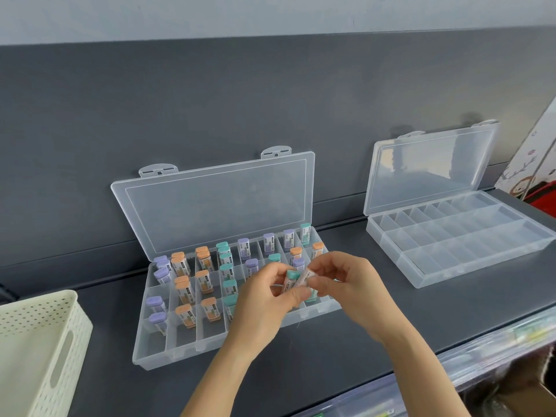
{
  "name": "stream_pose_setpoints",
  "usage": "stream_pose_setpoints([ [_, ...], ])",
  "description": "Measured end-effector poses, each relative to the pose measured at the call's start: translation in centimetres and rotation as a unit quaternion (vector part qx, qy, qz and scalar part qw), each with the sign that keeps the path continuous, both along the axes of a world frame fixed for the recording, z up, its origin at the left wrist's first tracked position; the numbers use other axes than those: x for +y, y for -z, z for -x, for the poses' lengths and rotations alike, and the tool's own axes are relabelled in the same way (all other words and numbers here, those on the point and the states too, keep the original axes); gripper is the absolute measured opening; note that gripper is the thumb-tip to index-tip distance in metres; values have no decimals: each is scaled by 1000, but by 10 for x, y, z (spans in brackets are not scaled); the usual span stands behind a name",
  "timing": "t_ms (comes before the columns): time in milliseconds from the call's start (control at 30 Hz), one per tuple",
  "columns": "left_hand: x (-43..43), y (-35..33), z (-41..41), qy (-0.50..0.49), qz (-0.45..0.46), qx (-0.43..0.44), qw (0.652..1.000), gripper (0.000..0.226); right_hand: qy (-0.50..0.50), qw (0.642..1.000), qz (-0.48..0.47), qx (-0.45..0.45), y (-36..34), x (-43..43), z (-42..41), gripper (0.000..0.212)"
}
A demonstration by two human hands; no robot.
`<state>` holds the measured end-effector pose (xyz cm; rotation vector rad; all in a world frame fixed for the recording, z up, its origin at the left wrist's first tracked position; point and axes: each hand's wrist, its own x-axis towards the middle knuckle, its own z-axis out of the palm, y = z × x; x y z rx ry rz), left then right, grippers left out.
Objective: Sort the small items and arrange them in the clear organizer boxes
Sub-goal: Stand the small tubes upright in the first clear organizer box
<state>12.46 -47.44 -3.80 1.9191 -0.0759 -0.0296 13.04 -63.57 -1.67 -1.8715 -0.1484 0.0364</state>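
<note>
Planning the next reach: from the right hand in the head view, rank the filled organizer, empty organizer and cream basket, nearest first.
1. Filled organizer, just beneath the right hand.
2. Empty organizer, to its right.
3. Cream basket, far left.

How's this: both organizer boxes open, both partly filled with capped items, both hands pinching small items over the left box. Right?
One error: the head view shows only the left box partly filled with capped items; the right box shows none. Rest holds: both open, left hand and right hand pinching small items over the left box.
</note>
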Motion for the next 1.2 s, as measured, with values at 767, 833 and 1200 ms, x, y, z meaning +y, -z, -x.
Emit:
stream_pose_setpoints([
  [767,2,5,-1,-80,-79,-97,989,21,7,953,293,-79,29,-42,-23,11],
  [833,3,8,-3,-81,-100,-98,987,17,0,947,313,-69,31,-41,-24,10],
  [1200,5,12,-6,-73,-161,-108,978,12,4,944,324,-56,30,-46,-27,13],
])
